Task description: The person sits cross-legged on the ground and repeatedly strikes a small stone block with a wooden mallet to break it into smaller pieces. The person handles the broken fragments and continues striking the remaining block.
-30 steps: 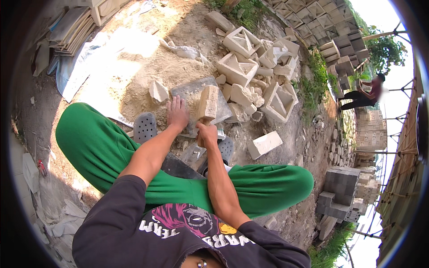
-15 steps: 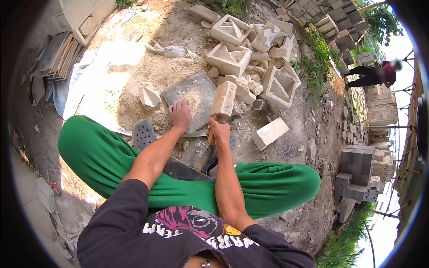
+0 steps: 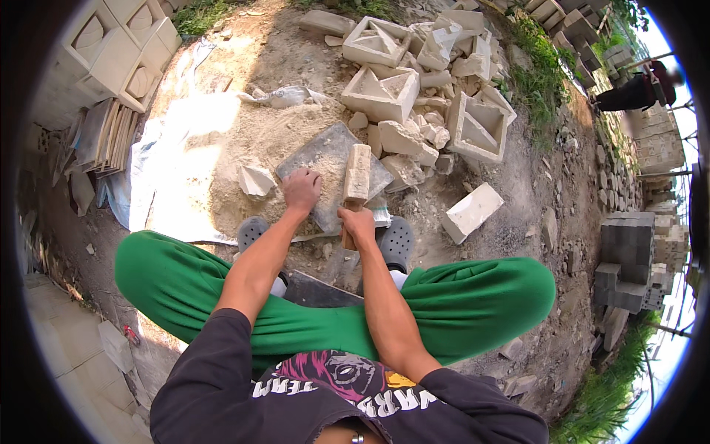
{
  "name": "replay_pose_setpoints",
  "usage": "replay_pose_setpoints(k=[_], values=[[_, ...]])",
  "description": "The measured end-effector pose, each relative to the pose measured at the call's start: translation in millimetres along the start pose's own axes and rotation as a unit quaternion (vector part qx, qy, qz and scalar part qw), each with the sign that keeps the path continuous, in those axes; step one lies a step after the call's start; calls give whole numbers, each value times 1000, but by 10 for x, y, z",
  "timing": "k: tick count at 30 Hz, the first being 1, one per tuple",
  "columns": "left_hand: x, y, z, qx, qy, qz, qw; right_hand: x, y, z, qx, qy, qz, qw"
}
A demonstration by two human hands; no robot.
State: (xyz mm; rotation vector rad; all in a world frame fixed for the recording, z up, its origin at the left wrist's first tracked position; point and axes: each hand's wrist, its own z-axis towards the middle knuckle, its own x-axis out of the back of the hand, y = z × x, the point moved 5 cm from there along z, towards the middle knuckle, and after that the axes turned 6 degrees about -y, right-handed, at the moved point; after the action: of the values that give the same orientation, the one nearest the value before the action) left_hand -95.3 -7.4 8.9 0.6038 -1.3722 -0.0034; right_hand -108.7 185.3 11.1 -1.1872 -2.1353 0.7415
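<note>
My right hand [image 3: 359, 226] is wrapped around the wooden handle of a dusty, block-headed mallet [image 3: 358, 169]. The mallet's head points away from me, over the right part of a dark flat slab [image 3: 325, 216] strewn with pale, sandy powder. At the slab's left side, my left hand [image 3: 302, 192] is low over the powder with its fingers curled in; whatever they may hold is hidden under the hand. A pale, pointed lump [image 3: 255, 180] lies just left of that hand. Part of a white sack [image 3: 380, 212] shows beside the mallet.
Cast square blocks [image 3: 379, 92] and broken pieces are heaped beyond the slab. A pale rectangular block [image 3: 473, 213] lies to the right. Boards [image 3: 117, 137] lean at the far left. Grey blocks [image 3: 625, 248] are stacked at the right, and a person [image 3: 637, 90] stands farther off.
My view has shifted, so the scene sits differently in the picture. The mallet's head has come down toward the slab. My left hand's fingers, stretched over the powder before, are now more curled.
</note>
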Motion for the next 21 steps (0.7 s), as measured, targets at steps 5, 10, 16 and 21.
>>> replay_pose_setpoints(k=[5, 10, 16, 21], values=[[41, 34, 106, -30, -39, 16, 999, -10, -43, -18, -8, -7, -19, 1000], [25, 84, 178, -27, -78, 16, 996, -10, -80, -61, 0, -1, -18, 1000], [35, 157, 261, 23, -132, 28, 991, -6, -72, -74, -13, -7, -27, 1000], [1, 185, 328, 41, -173, 26, 984, -24, 64, 85, 9, 0, -29, 1000]])
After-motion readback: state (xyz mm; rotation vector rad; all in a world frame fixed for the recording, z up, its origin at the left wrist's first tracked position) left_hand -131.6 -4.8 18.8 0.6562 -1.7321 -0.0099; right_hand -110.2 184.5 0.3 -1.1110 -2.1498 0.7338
